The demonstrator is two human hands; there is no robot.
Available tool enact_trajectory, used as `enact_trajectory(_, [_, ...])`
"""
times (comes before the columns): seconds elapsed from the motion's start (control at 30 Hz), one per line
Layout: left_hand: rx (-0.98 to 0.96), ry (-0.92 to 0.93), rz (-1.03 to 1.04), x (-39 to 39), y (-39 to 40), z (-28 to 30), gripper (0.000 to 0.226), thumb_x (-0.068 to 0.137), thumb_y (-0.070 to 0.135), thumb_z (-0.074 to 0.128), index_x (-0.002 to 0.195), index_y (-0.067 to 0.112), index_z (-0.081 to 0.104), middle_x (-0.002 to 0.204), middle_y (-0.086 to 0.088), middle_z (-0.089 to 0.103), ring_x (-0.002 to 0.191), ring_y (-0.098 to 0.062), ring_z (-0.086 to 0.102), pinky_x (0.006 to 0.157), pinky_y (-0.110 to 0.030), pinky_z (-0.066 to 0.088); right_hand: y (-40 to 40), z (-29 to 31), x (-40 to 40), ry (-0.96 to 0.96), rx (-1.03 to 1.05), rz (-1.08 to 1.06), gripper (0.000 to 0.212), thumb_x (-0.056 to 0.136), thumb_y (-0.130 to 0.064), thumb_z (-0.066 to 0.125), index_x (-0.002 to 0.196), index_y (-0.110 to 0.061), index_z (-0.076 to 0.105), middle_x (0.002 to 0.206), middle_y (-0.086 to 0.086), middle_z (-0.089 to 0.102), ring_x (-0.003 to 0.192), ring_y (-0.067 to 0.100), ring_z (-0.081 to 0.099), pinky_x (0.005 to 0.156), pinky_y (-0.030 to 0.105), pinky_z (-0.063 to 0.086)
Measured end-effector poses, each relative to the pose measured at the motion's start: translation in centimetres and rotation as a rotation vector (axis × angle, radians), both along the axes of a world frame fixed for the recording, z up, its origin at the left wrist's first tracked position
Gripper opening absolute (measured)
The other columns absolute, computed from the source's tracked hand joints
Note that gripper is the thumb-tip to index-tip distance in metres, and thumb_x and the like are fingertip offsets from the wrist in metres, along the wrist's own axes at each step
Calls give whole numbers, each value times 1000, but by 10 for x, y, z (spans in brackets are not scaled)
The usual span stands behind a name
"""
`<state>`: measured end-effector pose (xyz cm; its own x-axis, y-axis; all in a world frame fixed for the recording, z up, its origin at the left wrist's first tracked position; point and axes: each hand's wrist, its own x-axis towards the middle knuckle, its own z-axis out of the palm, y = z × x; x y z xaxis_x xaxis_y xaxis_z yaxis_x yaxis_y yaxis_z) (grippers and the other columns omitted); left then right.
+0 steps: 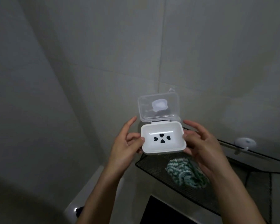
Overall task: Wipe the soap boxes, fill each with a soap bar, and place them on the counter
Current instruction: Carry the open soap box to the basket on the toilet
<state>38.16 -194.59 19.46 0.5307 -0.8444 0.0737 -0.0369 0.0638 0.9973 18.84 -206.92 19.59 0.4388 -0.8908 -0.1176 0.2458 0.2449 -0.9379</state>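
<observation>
Light, stiff and likely slick, the open soap box (162,139) is best pinched at its short ends, where left hand (128,143) and right hand (202,147) fingers grasp it.

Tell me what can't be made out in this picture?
- Head view: the soap box underside, hidden by its own tray and both hands' fingers.
- The green-and-white cloth, partly covered by the right hand.
- Counter and soap bars: not in view.
- The mesh rack contents: too dim.
</observation>
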Motion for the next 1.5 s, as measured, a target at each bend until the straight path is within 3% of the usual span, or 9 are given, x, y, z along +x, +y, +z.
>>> enact_trajectory(0.2, [-2,-27,159,-19,33,-3,60,90,-4,58,133,37,55,69,-2,57,66,-17,55,62,-30,52,5,6,6,186,-223,239,65,89,9,57,128,-42,63,106,7,73,87,22,71,68,37,57])
enact_trajectory(0.43, [15,15,445,-43,102,-13,62,74,12,55,131,37,60,98,-9,65,69,-12,57,61,-31,51,41,4,24,220,-303,524,70,87,14,53,135,-37,60,98,-5,73,77,16,68,64,36,53])
enact_trajectory(0.53, [28,19,550,-52,135,-19,62,74,11,54,127,42,63,96,3,69,64,-9,54,60,-29,47,63,-2,37,211,-296,650,71,87,17,52,134,-35,62,98,0,71,78,14,69,65,32,55])
enact_trajectory(0.77, [13,39,787,-67,224,-21,64,71,7,54,126,38,64,91,5,68,63,-9,52,58,-19,45,128,-10,68,183,-334,911,71,88,16,53,129,-40,63,91,-9,70,80,10,71,63,27,57])
enact_trajectory(0.93, [17,33,943,-83,299,-18,63,71,7,54,128,33,64,87,7,64,65,-9,50,59,-17,46,196,-8,85,159,-359,1085,70,88,15,52,131,-39,62,97,-3,70,79,15,71,65,31,58])
enact_trajectory(1.07, [47,24,1064,-103,371,-20,62,84,-10,54,130,30,63,94,-7,62,71,-15,53,58,-20,49,264,-8,90,147,-396,1197,72,87,14,53,130,-42,62,98,-2,71,74,17,71,57,28,55])
enact_trajectory(1.2, [67,26,1174,-129,450,-23,63,85,-13,52,131,29,63,94,-11,60,73,-19,53,57,-20,49,344,-11,88,132,-418,1310,71,88,12,56,128,-46,63,108,6,68,82,25,71,67,47,60])
enact_trajectory(1.33, [86,26,1291,-161,525,-24,59,81,-1,55,131,30,62,104,-16,63,75,-23,53,59,-23,50,425,-16,81,104,-409,1413,68,88,8,61,129,-46,62,111,8,65,80,18,71,60,22,55])
enact_trajectory(1.5, [135,22,1454,-210,614,-29,59,86,-5,56,133,30,60,106,-12,65,76,-19,61,61,-18,52,523,-26,67,83,-408,1582,68,88,5,63,129,-49,60,116,7,65,90,31,72,67,30,59])
